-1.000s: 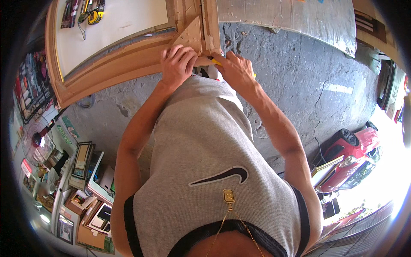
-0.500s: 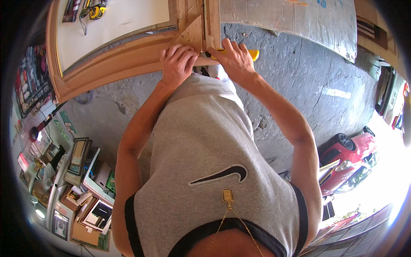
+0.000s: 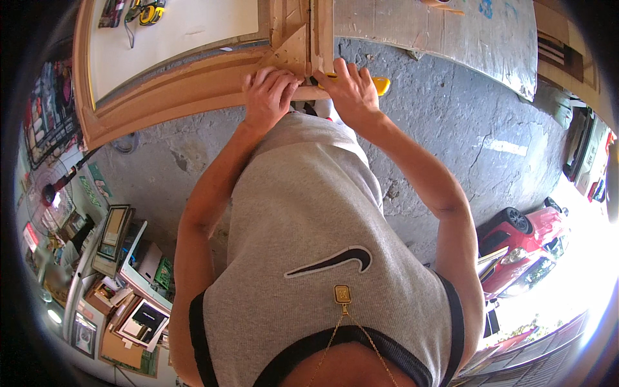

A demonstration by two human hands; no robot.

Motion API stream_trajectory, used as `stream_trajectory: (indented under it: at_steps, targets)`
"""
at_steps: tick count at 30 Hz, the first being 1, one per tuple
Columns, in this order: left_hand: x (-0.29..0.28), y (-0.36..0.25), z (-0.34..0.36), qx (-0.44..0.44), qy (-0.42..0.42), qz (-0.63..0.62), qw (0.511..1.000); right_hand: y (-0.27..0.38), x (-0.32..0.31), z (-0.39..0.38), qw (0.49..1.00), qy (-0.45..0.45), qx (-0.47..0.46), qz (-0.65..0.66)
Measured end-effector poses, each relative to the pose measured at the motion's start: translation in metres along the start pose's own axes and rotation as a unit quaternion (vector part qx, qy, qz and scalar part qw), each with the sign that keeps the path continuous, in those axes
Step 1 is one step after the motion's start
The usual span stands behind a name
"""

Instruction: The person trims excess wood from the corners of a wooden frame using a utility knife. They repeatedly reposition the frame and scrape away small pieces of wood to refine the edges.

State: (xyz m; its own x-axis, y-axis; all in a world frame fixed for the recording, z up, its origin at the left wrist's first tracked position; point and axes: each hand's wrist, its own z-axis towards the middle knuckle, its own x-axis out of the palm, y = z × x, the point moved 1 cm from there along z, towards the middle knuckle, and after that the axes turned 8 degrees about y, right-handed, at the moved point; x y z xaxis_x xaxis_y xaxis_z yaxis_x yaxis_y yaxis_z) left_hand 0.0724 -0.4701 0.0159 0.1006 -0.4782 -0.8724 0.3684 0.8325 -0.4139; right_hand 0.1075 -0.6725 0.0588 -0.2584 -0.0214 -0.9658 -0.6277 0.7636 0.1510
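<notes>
At the near edge of a brown wooden frame, my left hand is closed, its curled fingers pressing on a triangular brown corner piece. My right hand is just to its right and grips a yellow utility knife. The knife's yellow end sticks out to the right past my fingers, and a dark part shows by my thumb. Its blade, if out, cannot be made out. Both hands meet close to where the corner piece adjoins an upright strip of the frame.
A yellow and black tape measure lies on the white panel inside the frame. Right of it stands a worn grey-white board. Stacked picture frames and a fan are at left; a red car is at right.
The view has shifted slightly, so the frame sits a little lower and further right. Both hands stay in nearly the same place, the right still gripping the knife.
</notes>
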Motion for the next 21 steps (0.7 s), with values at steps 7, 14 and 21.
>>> stream_trajectory:
  at_steps: [7, 14, 21]
  targets:
    - [-0.008, 0.0, -0.001, 0.025, 0.019, -0.021, 0.999, -0.026, -0.009, -0.014, 0.969, 0.047, 0.08, 0.229]
    - [-0.019, 0.029, 0.006, -0.022, -0.003, -0.018, 1.0, -0.019, 0.01, 0.016, 0.943, 0.009, 0.127, 0.306]
    - [-0.007, 0.03, 0.02, 0.072, 0.043, 0.013, 0.996, -0.009, 0.02, 0.039, 0.936, 0.016, 0.167, 0.311]
